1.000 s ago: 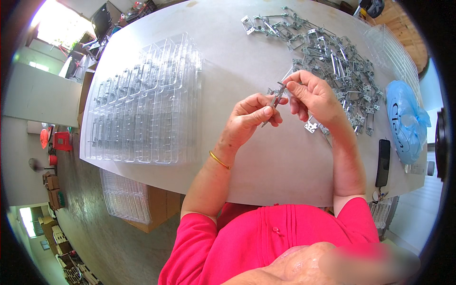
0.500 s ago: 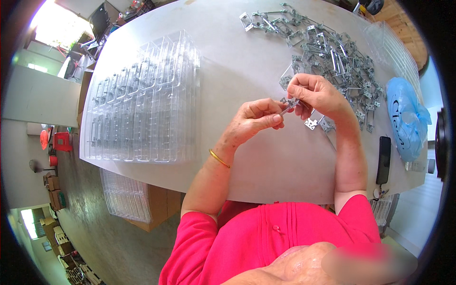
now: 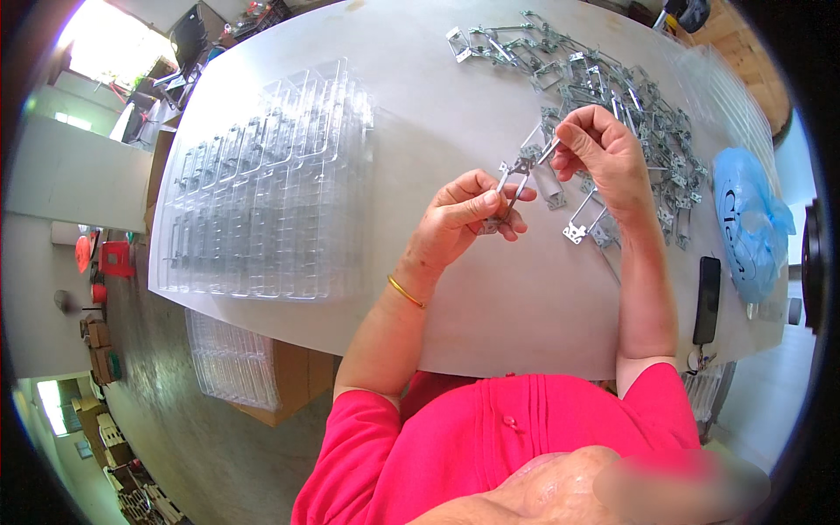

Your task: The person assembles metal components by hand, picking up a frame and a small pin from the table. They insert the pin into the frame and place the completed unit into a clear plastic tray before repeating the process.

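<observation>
A small silvery metal bracket, with thin bars and a holed end plate, is pinched between the thumb and fingers of my left hand. Close by on the right, my right hand is closed on the end of another metal bracket, whose near end meets the left one. Whether the two are hooked together cannot be made out. Just beyond and beside my right hand lies a loose heap of similar metal brackets. One bracket with a pale end plate rests on the table below that hand.
Stacked clear plastic trays with metal parts in rows stand at the left of the white table. A blue plastic bag and a black phone lie at the right. More clear trays sit on a cardboard box below the table's edge.
My hands have drawn apart: the right has moved up and slightly right, the left slightly left. More of the metal brackets between them now shows.
</observation>
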The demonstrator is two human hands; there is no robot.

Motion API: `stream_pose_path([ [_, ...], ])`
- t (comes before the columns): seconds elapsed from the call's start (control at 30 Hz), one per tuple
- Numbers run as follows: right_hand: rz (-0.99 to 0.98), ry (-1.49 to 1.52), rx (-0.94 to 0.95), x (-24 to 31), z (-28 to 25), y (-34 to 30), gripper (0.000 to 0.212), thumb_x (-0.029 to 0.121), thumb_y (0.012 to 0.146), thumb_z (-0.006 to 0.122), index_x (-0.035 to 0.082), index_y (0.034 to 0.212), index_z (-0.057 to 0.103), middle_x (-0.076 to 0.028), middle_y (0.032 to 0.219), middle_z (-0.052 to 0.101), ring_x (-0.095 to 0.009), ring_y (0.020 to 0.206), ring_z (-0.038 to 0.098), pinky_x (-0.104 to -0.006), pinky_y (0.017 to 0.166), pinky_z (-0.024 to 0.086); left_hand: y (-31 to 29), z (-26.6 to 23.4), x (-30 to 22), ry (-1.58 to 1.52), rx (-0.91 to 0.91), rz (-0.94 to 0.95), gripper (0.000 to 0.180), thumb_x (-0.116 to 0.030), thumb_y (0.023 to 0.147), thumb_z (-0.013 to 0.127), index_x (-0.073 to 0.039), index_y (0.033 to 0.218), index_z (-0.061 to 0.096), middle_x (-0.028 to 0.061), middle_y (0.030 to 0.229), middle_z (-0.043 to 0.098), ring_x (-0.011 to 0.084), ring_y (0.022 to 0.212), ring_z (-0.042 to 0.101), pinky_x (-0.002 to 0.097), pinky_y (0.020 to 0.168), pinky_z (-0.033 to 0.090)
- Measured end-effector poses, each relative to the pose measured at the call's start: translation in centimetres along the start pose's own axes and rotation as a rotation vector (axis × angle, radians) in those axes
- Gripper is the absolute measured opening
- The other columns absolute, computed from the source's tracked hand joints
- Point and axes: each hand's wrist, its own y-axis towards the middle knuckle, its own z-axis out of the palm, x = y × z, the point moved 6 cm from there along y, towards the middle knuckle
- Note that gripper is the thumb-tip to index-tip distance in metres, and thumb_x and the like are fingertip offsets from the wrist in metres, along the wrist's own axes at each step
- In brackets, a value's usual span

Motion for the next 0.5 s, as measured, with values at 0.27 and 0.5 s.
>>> stream_pose_path([
  [0.27,-0.323,-0.217,-0.006,1.9,2.7,-2.0,0.010,0.010,0.099,0.069,0.003,0.098,0.062,-0.004,0.085,0.070,-0.010,0.078,0.069,-0.0248,0.069,0.058,0.3,-0.6,0.1,-0.119,0.030,0.026,0.012,-0.019,0.104,0.058,-0.008,0.107,0.061,0.0316,0.127,0.063,0.0391,0.097,0.073,0.0408,0.078,0.062],
  [0.5,-0.565,-0.505,-0.002,2.3,3.6,-2.4,0.013,0.002,0.093,0.072,0.005,0.096,0.060,-0.006,0.085,0.066,-0.015,0.072,0.065,-0.0290,0.063,0.053,0.2,-0.8,-0.2,-0.128,-0.009,0.047,0.008,-0.019,0.104,0.059,-0.012,0.106,0.063,0.0279,0.129,0.064,0.0360,0.097,0.073,0.0398,0.077,0.061],
])
